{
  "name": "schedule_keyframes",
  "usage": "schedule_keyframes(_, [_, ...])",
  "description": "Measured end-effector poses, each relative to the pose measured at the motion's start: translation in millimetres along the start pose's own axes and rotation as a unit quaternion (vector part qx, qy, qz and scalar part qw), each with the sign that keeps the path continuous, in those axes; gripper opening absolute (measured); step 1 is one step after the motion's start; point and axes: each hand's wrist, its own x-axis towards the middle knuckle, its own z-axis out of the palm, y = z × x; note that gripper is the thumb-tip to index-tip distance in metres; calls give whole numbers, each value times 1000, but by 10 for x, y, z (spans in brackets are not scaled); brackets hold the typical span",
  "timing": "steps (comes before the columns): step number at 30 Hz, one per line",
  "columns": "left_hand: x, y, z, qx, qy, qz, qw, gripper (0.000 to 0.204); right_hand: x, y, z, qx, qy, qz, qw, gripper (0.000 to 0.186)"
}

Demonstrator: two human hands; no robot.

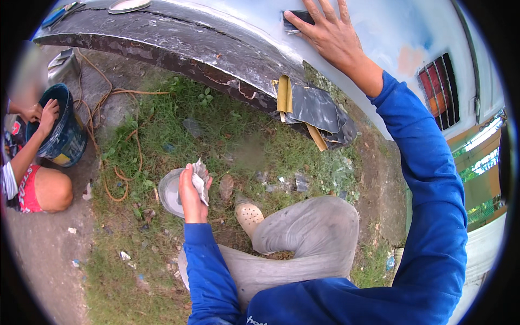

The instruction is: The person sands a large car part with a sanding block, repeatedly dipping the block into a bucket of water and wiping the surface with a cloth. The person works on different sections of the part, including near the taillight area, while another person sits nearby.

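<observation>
My right hand [337, 40] reaches up to the pale painted vehicle panel [368, 21], palm against it and fingers spread. Between its thumb and forefinger shows a dark piece of sandpaper [299, 20], pressed to the surface and partly hidden by the hand. Lower down, my left hand [193, 195] is closed around a crumpled greyish-white rag [200, 180]. Just behind that hand, a round pale container [171, 192] sits on the grass, partly covered by it.
Dark sheets [319, 108] and a yellowish strip [284, 95] lie on the dark ledge's [179, 54] end. At left a person crouches with hands at a blue bucket [67, 141]. An orange cord [97, 108] winds nearby. A lid [129, 5] rests on the ledge.
</observation>
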Motion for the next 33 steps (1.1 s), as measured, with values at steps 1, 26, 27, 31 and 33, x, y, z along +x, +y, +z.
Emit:
schedule_keyframes(1, [5,-41,-10,-2,-5,-2,1000,29,141,-18,-5,-4,10,-9,1000,44])
schedule_keyframes(26, [-18,-29,-90,1,36,24,999,24,-432,-88,405,7,14,-32,999,52])
schedule_keyframes(27, [-34,-30,-102,5,45,39,998,24,-285,-54,348,6,28,-43,999,49])
schedule_keyframes(31, [-82,68,-80,30,19,43,998,14,428,112,66,-4,63,-3,998,47])
schedule_keyframes(33, [-110,59,-56,32,31,46,998,13,195,-8,330,-30,13,31,999,53])
